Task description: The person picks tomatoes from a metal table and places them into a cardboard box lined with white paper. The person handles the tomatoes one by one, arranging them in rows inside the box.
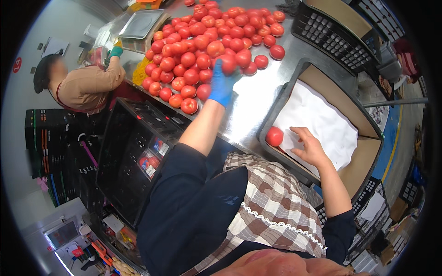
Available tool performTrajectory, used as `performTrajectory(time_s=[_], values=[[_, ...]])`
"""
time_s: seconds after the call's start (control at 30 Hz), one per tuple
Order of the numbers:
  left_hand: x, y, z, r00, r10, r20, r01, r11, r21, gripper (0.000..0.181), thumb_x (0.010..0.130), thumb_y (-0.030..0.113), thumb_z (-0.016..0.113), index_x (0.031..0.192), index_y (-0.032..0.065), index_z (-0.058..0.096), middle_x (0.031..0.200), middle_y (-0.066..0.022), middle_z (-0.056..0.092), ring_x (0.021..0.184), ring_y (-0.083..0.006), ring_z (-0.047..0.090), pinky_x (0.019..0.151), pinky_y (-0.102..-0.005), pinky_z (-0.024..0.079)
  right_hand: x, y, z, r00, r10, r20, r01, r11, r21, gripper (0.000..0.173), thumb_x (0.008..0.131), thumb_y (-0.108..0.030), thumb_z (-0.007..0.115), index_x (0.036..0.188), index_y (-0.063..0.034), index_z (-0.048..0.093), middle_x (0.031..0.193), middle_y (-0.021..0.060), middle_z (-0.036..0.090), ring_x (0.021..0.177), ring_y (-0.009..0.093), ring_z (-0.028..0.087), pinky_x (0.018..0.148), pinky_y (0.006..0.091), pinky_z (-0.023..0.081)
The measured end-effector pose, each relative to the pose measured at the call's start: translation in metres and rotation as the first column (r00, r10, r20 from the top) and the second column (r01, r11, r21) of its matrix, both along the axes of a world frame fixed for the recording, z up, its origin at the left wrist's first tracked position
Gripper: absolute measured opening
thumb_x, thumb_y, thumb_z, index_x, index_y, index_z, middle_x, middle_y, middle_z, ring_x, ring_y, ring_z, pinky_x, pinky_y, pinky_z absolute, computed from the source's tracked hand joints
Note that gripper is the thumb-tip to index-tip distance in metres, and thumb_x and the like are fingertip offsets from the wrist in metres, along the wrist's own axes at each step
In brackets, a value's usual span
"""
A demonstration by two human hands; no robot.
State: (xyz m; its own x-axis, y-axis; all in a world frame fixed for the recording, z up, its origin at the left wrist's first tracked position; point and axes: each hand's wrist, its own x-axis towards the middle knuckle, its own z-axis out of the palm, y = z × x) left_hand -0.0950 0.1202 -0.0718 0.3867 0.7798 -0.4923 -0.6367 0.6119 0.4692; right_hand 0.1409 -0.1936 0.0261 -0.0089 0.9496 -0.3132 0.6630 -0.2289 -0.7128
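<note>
My left hand (224, 82), in a blue glove, reaches into the near edge of a large heap of red tomatoes (188, 59) on a steel table (248, 103). Its fingers are around a tomato (228, 64) at the heap's right side. My bare right hand (309, 146) hovers over a black crate (267, 120) lined with cardboard and white paper (317, 117). Its fingers are spread and hold nothing. One tomato (274, 136) lies in the crate's near left corner, just left of my right fingertips.
A black crate (331, 38) stands at the table's far right. At left, an open black crate (121, 165) holds packed trays (152, 162). A co-worker (86, 82) stands beyond it near a scale (141, 24). Yellow netting (141, 71) lies beside the heap.
</note>
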Motion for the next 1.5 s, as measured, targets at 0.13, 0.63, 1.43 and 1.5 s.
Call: performTrajectory(time_s=[0.13,0.63,1.43,1.5], values=[[-0.06,0.029,0.006,0.821,0.413,-0.395,-0.351,0.91,0.222,0.073,0.089,0.031,0.076,0.15,0.0195,0.038,0.13,-0.0124,0.052,0.094,-0.0273,0.057,0.073,-0.0374,0.055,-0.019,0.029,0.007,0.96,0.239,0.143,-0.251,0.965,0.074,0.076,0.069,-0.008,0.078,0.141,-0.0155,0.053,0.132,0.0114,0.059,0.117,0.034,0.058,0.097,0.0421,0.051],[-0.142,0.057,-0.009,-0.17,0.297,-0.94,0.005,0.954,0.301,0.069,0.082,0.028,0.07,0.145,0.008,0.051,0.135,-0.0273,0.059,0.123,-0.0464,0.058,0.106,-0.0518,0.046,-0.004,0.03,0.004,0.988,0.069,0.141,-0.095,0.978,0.186,0.057,0.061,-0.018,0.08,0.114,-0.0062,0.06,0.11,0.0152,0.065,0.101,0.036,0.061,0.088,0.0404,0.053],[0.142,-0.231,0.103,0.511,-0.581,-0.634,0.75,-0.059,0.659,0.086,0.081,0.018,0.085,0.152,0.0058,0.038,0.143,-0.0155,0.051,0.127,-0.027,0.057,0.106,-0.0394,0.05,-0.016,-0.086,0.019,0.455,-0.639,-0.62,0.891,0.322,0.321,0.08,0.067,-0.031,0.096,0.132,-0.0052,0.055,0.122,0.0071,0.06,0.108,0.019,0.062,0.094,0.0327,0.051],[0.143,-0.237,0.094,0.462,-0.647,-0.607,0.78,-0.03,0.625,0.086,0.081,0.02,0.086,0.152,0.0055,0.039,0.143,-0.0155,0.052,0.129,-0.0268,0.056,0.108,-0.0395,0.049,-0.023,-0.091,0.017,0.476,-0.721,-0.503,0.864,0.277,0.421,0.074,0.068,-0.032,0.095,0.127,-0.0059,0.059,0.115,0.0059,0.06,0.099,0.017,0.063,0.087,0.0308,0.052]])
